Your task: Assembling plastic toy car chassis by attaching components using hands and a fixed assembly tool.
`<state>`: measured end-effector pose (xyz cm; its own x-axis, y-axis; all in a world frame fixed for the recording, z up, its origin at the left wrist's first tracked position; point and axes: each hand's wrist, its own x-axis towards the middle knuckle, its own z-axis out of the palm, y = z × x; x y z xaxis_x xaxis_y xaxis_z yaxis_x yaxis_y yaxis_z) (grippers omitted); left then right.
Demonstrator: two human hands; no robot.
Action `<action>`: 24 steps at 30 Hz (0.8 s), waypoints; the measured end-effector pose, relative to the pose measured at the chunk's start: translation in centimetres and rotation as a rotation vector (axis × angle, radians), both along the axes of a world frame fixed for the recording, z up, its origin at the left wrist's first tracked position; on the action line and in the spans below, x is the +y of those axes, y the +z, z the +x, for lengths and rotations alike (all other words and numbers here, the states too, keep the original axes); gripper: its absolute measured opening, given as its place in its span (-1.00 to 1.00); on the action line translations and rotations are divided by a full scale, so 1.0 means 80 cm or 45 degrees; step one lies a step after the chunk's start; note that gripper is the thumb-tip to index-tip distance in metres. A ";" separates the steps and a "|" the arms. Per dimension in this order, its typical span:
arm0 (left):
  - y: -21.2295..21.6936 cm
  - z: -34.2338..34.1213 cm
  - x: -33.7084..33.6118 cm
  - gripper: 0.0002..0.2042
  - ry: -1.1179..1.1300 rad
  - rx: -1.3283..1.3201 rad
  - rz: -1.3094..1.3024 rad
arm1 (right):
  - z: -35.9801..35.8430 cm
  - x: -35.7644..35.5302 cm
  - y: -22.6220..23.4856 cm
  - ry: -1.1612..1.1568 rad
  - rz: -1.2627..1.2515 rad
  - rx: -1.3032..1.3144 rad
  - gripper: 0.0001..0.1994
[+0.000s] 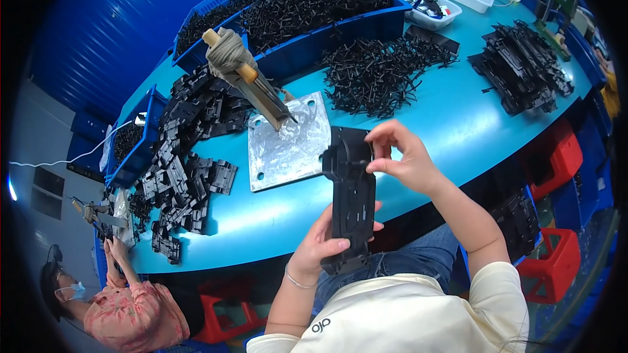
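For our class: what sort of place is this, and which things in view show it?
Probably a factory workshop: a blue bin heaped with thin black strips, a pile of black moulded parts on the turquoise table, and a co-worker at the table's left end.

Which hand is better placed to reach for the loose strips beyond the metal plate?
Probably the right hand: it is by the far end of the black part, nearer the loose strips. The left hand grips the near end.
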<state>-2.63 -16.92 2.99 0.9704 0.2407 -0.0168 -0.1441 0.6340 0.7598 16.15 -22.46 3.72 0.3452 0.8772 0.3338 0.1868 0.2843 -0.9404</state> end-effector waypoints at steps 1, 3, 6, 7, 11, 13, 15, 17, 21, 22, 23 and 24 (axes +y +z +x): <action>-0.004 0.000 -0.001 -0.39 -0.026 -0.007 0.046 | -0.001 -0.003 -0.006 -0.018 0.023 0.066 -0.58; -0.009 0.001 0.001 -0.38 -0.049 -0.023 0.063 | -0.004 -0.008 -0.009 -0.046 0.028 0.153 -0.49; -0.008 -0.003 0.000 -0.36 -0.029 -0.018 0.146 | -0.015 -0.008 -0.011 -0.133 0.083 0.144 -0.51; -0.008 -0.001 0.000 -0.37 -0.021 -0.017 0.161 | -0.013 -0.012 -0.014 -0.192 0.066 -0.022 -0.49; -0.015 0.006 -0.011 -0.51 0.289 0.113 0.447 | -0.034 -0.024 -0.034 0.092 -0.151 0.566 -0.36; -0.036 0.018 -0.008 -0.60 0.592 0.344 1.381 | -0.063 -0.029 -0.052 0.091 -0.176 0.003 -0.30; -0.032 0.020 -0.014 -0.62 0.572 0.404 1.498 | -0.060 -0.029 -0.051 0.172 -0.241 0.380 -0.39; -0.020 0.033 -0.019 -0.56 0.420 0.275 1.742 | -0.037 -0.041 -0.049 0.198 -0.203 0.615 -0.50; -0.023 0.030 0.005 -0.47 0.381 0.332 1.467 | 0.093 -0.081 -0.013 -0.608 -0.301 0.080 -0.47; -0.024 0.013 0.020 -0.49 0.501 0.412 1.555 | 0.144 -0.086 -0.008 -0.720 -0.172 0.219 -0.52; -0.041 -0.008 0.048 -0.52 0.600 0.495 1.659 | 0.215 -0.108 0.005 -0.994 -0.196 -0.401 -0.55; -0.058 -0.028 0.078 -0.54 0.706 0.585 1.758 | 0.273 -0.127 0.016 -1.240 -0.078 -0.531 -0.58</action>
<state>-4.84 -10.67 -1.62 0.7319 0.6331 0.2521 0.2848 -0.6203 0.7308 38.01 -32.59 4.98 0.7766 0.3034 0.5522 0.6194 -0.2074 -0.7572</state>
